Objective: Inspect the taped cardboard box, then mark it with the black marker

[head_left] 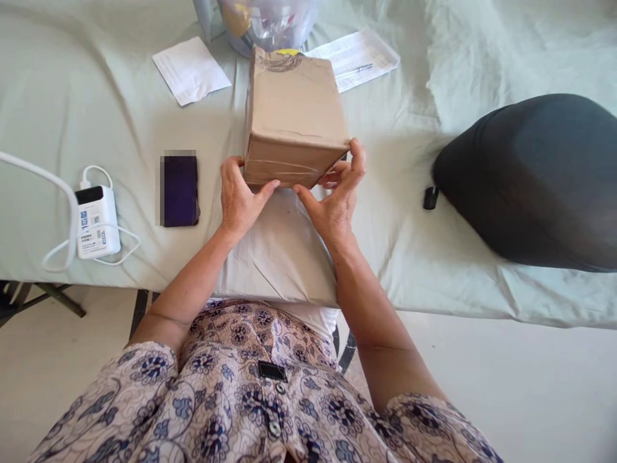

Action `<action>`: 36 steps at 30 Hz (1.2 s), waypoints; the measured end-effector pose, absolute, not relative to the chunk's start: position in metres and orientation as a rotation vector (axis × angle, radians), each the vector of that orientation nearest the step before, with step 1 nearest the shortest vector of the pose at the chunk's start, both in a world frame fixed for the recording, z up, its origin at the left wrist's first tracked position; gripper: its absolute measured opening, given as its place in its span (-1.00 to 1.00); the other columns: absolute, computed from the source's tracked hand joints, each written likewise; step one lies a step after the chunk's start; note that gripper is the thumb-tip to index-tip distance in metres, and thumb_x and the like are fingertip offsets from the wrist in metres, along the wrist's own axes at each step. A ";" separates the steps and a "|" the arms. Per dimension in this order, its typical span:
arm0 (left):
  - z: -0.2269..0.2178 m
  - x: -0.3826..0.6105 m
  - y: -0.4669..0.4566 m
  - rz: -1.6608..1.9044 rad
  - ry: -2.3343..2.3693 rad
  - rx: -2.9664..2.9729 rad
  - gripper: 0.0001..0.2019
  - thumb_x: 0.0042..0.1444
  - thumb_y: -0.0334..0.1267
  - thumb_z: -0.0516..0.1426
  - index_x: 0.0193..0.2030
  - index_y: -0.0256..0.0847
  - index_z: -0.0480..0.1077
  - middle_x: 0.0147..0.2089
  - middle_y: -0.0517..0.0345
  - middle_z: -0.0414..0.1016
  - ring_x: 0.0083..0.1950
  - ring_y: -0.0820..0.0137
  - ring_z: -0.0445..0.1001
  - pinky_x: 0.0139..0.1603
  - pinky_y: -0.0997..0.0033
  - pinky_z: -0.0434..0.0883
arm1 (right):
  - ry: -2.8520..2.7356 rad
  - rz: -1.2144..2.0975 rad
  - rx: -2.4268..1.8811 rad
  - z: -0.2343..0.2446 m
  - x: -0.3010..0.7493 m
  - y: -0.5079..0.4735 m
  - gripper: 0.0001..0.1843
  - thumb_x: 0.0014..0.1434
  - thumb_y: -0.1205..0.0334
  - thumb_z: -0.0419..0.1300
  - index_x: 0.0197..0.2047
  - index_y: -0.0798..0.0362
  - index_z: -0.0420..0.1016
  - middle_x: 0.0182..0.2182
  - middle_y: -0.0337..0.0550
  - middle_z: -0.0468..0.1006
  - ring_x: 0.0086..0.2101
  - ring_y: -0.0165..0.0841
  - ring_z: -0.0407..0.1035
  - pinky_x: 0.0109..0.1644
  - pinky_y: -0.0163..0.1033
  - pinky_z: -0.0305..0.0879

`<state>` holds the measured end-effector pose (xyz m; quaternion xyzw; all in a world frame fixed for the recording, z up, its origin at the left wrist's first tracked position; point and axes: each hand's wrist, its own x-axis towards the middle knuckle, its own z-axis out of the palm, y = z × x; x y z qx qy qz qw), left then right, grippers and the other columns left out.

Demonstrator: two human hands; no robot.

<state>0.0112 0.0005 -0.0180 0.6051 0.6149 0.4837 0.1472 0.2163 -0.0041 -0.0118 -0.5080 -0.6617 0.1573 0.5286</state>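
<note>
A brown cardboard box (296,106) is between my hands over the cloth-covered table, its near face tilted toward me. Dark scribble-like marks show on its top by the far edge. My left hand (245,200) grips the near left corner, thumb along the lower front edge and fingers partly hidden at the side. On the near right corner my right hand (337,196) is closed, its thumb at the bottom edge and one fingertip on the upper corner. Whether the underside touches the table I cannot tell.
A dark phone (180,191) and a white power bank (99,222) with a cable lie left. Behind the box are a clear tub (270,26), a paper packet (191,71) and a paper sheet (373,58) with a pen. A large black object (535,183) and small black cap (430,198) sit right.
</note>
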 end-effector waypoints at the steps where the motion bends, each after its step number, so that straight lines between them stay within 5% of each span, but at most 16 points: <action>1: -0.016 0.013 -0.001 1.354 1.800 1.742 -0.11 -0.07 0.47 0.36 0.15 -0.16 0.23 0.19 -0.21 0.48 0.35 -0.06 0.49 0.39 -0.10 0.46 | -1.594 0.338 -1.217 -0.014 0.216 -0.004 0.09 0.14 -0.12 0.46 0.51 -0.29 -0.12 0.21 -0.04 0.47 -0.17 -0.30 0.43 -0.03 -0.03 0.58; 7: -0.009 0.020 -0.005 1.216 1.903 1.694 0.21 -0.16 0.52 0.37 0.45 -0.13 0.02 0.49 -0.38 0.27 0.55 -0.16 0.29 0.52 -0.11 0.35 | -1.646 0.290 -1.263 -0.038 0.212 -0.001 0.02 0.16 -0.31 0.38 0.46 -0.27 -0.11 0.25 -0.01 0.36 -0.06 -0.22 0.46 -0.03 0.08 0.58; 15: -0.015 0.012 -0.001 1.312 1.787 1.673 0.03 0.03 0.51 0.26 0.46 -0.07 0.08 0.43 -0.28 0.37 0.52 -0.07 0.34 0.56 -0.11 0.29 | -1.627 0.317 -1.262 -0.038 0.215 -0.002 -0.23 0.32 -0.15 0.27 0.41 -0.25 -0.05 0.02 -0.10 0.46 -0.12 -0.23 0.52 0.05 0.13 0.57; 25: -0.026 0.008 0.005 1.346 1.656 1.725 -0.03 0.12 0.54 0.14 0.45 -0.09 0.12 0.37 -0.24 0.43 0.45 0.01 0.43 0.48 0.02 0.38 | -1.515 0.271 -1.214 -0.027 0.217 0.001 -0.62 0.48 -0.18 -0.01 0.18 -0.16 0.30 -0.28 -0.22 0.43 -0.30 -0.31 0.48 -0.04 0.01 0.58; 31: -0.017 0.011 0.000 1.400 1.562 1.669 0.15 0.07 0.49 0.24 0.59 -0.03 -0.16 0.60 -0.25 0.13 0.64 0.01 0.17 0.64 -0.01 0.19 | -1.514 0.313 -1.097 -0.020 0.211 -0.003 -0.69 0.46 -0.11 0.08 0.07 -0.14 0.44 -0.28 -0.23 0.47 -0.35 -0.36 0.46 -0.12 -0.09 0.56; 36: -0.007 0.007 0.003 1.567 1.538 1.730 0.24 0.04 0.56 0.20 0.64 0.08 -0.34 0.73 -0.06 -0.22 0.76 0.05 -0.21 0.75 -0.02 -0.09 | -1.652 0.304 -0.879 -0.010 0.203 -0.011 -0.79 0.45 0.11 0.16 0.11 -0.13 0.48 -0.30 -0.25 0.55 -0.36 -0.39 0.46 -0.24 -0.21 0.54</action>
